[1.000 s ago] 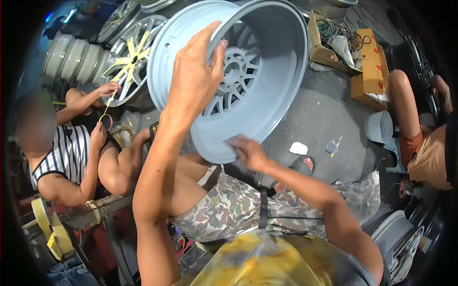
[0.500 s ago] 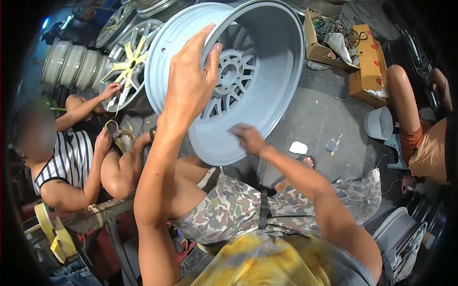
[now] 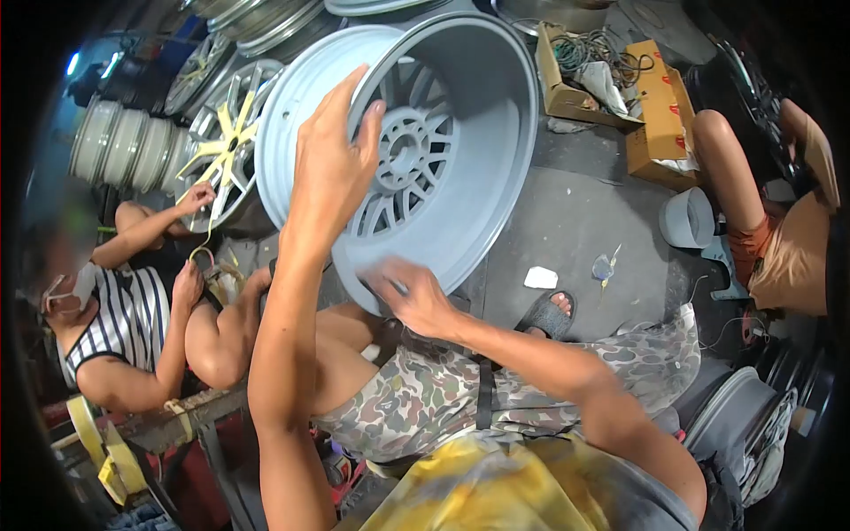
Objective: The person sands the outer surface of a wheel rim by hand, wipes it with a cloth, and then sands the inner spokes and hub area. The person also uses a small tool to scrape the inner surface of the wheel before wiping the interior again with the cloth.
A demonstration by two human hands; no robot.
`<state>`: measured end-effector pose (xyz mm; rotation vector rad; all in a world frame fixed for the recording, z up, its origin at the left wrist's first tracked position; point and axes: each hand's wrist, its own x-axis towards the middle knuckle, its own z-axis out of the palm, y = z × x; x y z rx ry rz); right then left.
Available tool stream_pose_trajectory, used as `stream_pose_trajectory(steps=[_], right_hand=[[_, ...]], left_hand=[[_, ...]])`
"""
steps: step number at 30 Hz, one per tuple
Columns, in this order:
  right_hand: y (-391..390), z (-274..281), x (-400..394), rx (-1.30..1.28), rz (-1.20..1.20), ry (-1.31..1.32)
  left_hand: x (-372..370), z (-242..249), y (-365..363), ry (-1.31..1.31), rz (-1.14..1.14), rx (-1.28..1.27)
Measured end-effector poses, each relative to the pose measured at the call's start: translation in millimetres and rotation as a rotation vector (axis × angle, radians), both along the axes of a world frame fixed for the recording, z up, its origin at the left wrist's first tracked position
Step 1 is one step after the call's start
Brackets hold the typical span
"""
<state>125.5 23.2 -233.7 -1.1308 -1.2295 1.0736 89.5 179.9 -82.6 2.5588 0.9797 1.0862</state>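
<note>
A large grey wheel rim stands tilted in front of me, its spoked centre facing the open barrel. My left hand grips the rim's near edge at its upper left, the thumb apart from the fingers over the lip. Close to the lower edge of the barrel is my right hand, its fingers smeared by motion; whether it holds anything cannot be made out. Below the rim, camouflage cloth covers my lap.
At left a co-worker in a striped top handles yellow tape on a spoked wheel. Stacked rims stand behind. Cardboard boxes, a grey bucket and another person's knee are at right. White scrap lies on the floor.
My right hand has moved left and slightly down along the barrel's lower part. The rim and my left hand appear a little further left and lower, as the view has shifted.
</note>
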Motion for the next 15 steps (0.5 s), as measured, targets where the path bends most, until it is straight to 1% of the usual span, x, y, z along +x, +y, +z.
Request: stream_pose_trajectory(steps=[1,2,3,4,5,6,8,9,10,12,14,15], right_hand=[[-12,-46,16,0.062,0.078,-0.264],[-27,-101,39,0.119,0.158,-0.526],[-34,-154,71,0.213,0.075,-0.727],[-31,-168,114,0.043,0.139,-0.937],[-23,-177,146,0.102,0.108,-1.139],[-14,-192,166,0.174,0.011,-1.259],[3,-180,154,0.005,0.204,-1.298],[5,-174,138,0.032,0.306,-1.134],[4,-171,115,0.064,0.403,-0.972],[2,-135,54,0.148,0.265,-0.498],[24,-56,23,-0.185,0.338,-0.095],[40,-22,26,-0.119,0.26,0.213]], left_hand=[[0,5,-3,-0.004,0.006,-0.074],[-1,6,-2,-0.005,-0.007,-0.07],[-4,4,0,0.0,0.017,-0.092],[-7,2,1,0.007,0.044,-0.118],[-8,1,3,0.003,0.033,-0.109],[-8,1,3,-0.002,0.033,-0.096],[-7,1,2,-0.019,0.034,-0.128],[-6,3,3,-0.032,0.036,-0.202],[-5,3,4,-0.044,0.025,-0.179],[-5,0,6,-0.055,0.029,-0.168],[-4,2,3,-0.044,0.029,-0.176],[-3,2,1,-0.066,0.016,-0.229]])
